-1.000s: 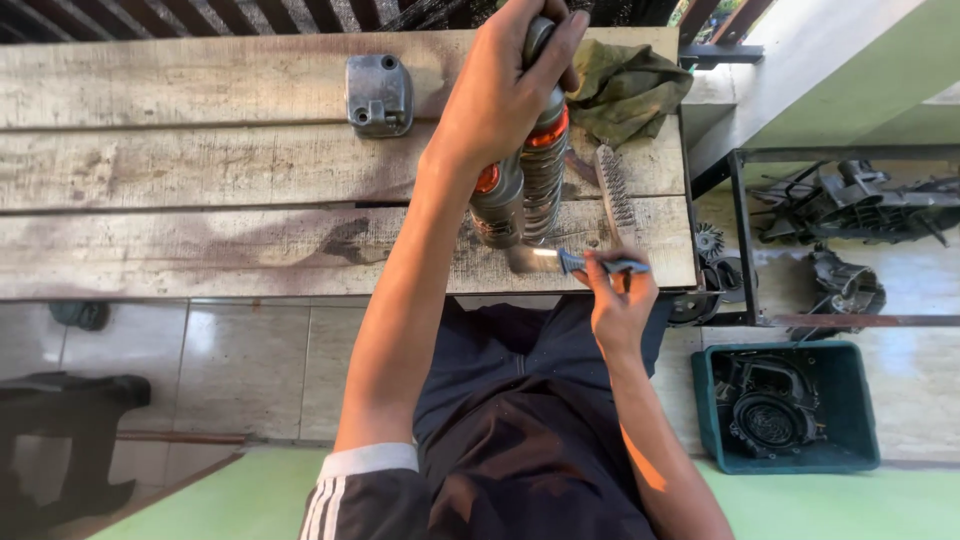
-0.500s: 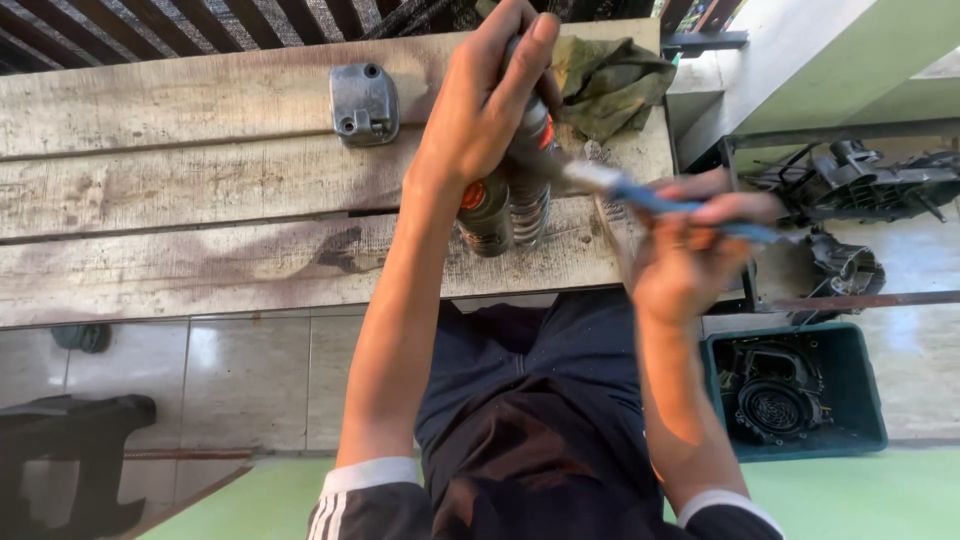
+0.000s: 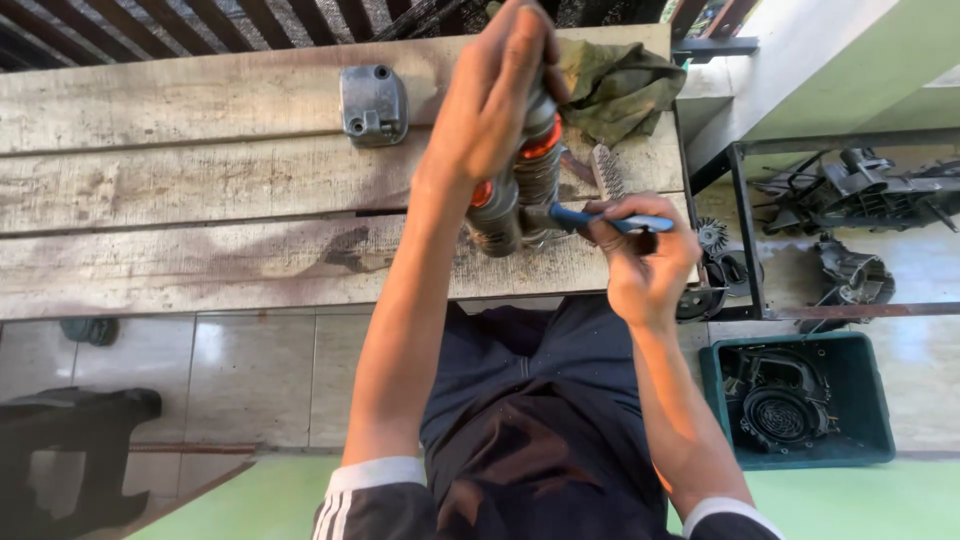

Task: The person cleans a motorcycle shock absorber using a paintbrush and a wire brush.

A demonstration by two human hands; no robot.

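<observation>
Right hand (image 3: 640, 270), lifted from bench edge, now clamped on blue-handled tool (image 3: 610, 220) against shock absorbers (image 3: 515, 190) (left hand (image 3: 495, 95) gripping tops): tool work underway.

Head view, looking down on a weathered wooden plank bench (image 3: 200, 190). The left hand (image 3: 495, 95) grips the top of two upright grey shock absorbers with orange collars (image 3: 515, 190). The right hand (image 3: 640, 265) holds a blue-handled tool (image 3: 610, 221) against them. Nearby lie a grey cast-metal cover (image 3: 373, 103) and an olive cloth rag (image 3: 615, 85); a green plastic crate (image 3: 800, 400) sits below.
</observation>
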